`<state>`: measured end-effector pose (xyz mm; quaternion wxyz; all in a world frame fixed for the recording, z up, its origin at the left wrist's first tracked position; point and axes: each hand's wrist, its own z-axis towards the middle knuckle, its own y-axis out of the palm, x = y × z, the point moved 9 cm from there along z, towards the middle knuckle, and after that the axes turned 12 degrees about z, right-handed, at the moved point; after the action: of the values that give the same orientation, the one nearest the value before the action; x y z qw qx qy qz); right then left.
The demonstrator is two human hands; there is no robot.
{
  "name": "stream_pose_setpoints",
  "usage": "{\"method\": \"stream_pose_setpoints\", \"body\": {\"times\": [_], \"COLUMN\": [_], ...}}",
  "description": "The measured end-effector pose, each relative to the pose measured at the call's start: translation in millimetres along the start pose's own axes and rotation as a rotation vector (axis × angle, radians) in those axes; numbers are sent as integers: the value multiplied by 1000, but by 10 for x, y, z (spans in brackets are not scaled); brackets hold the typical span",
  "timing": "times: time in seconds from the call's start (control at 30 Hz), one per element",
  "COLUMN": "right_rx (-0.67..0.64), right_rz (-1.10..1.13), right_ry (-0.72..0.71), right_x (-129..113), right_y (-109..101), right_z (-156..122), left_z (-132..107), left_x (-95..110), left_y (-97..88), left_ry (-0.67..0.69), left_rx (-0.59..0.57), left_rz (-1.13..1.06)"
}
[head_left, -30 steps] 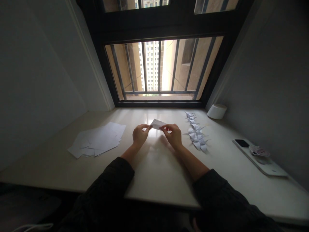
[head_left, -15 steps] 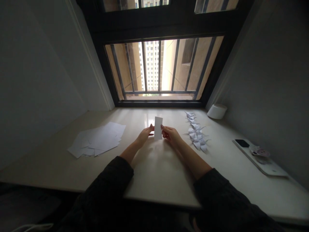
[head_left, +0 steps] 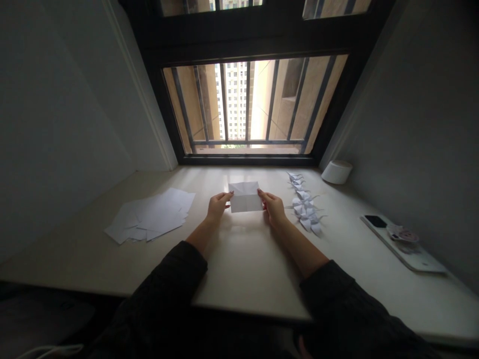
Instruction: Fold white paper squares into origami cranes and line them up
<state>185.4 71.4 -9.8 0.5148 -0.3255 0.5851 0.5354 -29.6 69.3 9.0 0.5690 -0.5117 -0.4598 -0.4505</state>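
A white sheet of paper (head_left: 246, 199) with crossing crease lines is held up, spread out, between my two hands above the sill. My left hand (head_left: 219, 205) pinches its left edge, thumb on the near face. At the opposite edge, my right hand (head_left: 273, 204) pinches the paper the same way, the other fingers curled behind. Just right of that hand stand several folded white paper cranes (head_left: 305, 205), lined up in a column. To the left lies a loose, overlapping pile of white paper sheets (head_left: 157, 217).
A white phone (head_left: 404, 249) with a round grip on its back lies at the right. By the right wall stands a white cylindrical object (head_left: 337, 172). A dark-framed window (head_left: 245, 160) with bars outside closes off the back of the pale sill (head_left: 247, 279).
The paper was a narrow folded strip; now it is opened out into a wider creased sheet. My hands have moved apart, left hand leftward and right hand rightward.
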Motion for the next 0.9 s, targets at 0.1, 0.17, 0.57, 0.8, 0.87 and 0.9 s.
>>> {"method": "stream_pose_setpoints", "body": {"times": [0.1,0.17,0.57,0.8,0.87,0.9], "right_rx": [-55,-146,31,98,89,82], "right_rz": [77,128,184,206,205,208], "right_ry": [44,128,-12,-29,-12,-5], "right_x": [10,48,-44,-45,-20,-8], "right_y": [72,188,-33,-102,-84,-76], "right_z": [-20,-64,2,22,24,26], "left_z": [-8,2,-34,-75,-63,-54], "left_x": [11,-4,-23,-38,-31,-27], "left_y": [-4,-35,94,217,187,163], "left_ry": [-3,-21,-109,-148,-148,-144], "left_rx": [8,35,-119,-253,-236,-219], "left_rz": [-31,-62,-57,-51,-62,-62]}}
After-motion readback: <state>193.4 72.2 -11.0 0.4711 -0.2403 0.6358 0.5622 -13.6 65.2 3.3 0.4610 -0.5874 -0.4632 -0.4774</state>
